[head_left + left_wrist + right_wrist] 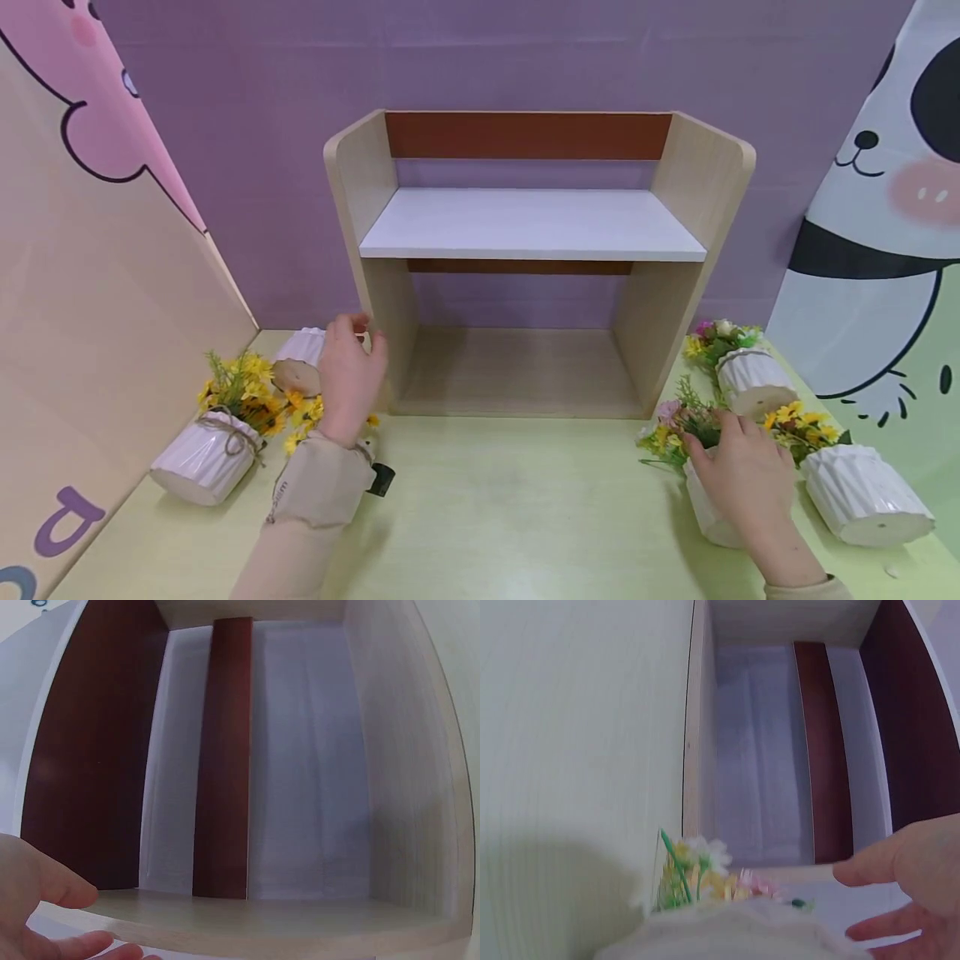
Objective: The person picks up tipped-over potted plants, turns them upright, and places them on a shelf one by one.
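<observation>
My left hand (349,375) is beside the left side of a wooden shelf unit (517,375), thumb and fingers apart and nothing in them. In front of a tipped white pot (307,346), it hides part of that pot. Over on the right, my right hand (750,479) reaches over a white ribbed flowerpot (699,498) lying on its side, with pink and yellow flowers (671,429) at its far end. The right wrist view shows its thumb (874,862) and fingers (889,924) spread near the pot's pale edge (735,934).
Another pot with yellow flowers (206,458) lies at the left. On the right lie a pot with yellow flowers (862,492) and one with mixed flowers (753,379). The shelf has a white middle board (532,223). A purple cloth (517,54) hangs behind.
</observation>
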Demonstrator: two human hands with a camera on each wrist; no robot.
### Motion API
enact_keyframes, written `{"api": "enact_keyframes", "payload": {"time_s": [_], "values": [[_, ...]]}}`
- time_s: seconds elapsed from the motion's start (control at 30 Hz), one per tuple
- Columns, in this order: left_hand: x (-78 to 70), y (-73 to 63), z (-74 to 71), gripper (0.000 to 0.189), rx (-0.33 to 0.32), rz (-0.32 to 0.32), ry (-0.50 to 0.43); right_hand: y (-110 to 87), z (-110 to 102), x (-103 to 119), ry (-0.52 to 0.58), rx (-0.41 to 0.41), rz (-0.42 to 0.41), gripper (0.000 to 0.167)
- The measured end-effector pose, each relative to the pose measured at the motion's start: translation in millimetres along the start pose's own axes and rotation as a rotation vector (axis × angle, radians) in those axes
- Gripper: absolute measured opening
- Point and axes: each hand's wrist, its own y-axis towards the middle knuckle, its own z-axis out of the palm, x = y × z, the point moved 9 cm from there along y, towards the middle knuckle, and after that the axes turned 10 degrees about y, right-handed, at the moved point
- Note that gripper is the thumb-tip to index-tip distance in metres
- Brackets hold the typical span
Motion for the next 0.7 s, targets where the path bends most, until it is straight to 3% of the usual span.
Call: {"api": "enact_keyframes", "payload": {"time_s": [0.27, 0.5, 0.7], "values": [[1.5, 5.0, 0.1, 0.03, -0.001, -0.028, -0.023, 1.3, -2.3, -13.8, 0.026, -0.009, 0.033, 0.053], [2.9, 10.2, 5.1, 0.03, 0.034, -0.052, -0.03, 0.3, 19.7, -39.6, -0.003, 0.303, 0.243, 0.094], [3.6, 13.6, 10.6, 0.034, 0.071, -0.06, -0.024, -2.2, 30.4, -46.9, 0.009, 0.413, 0.301, 0.104]]}}
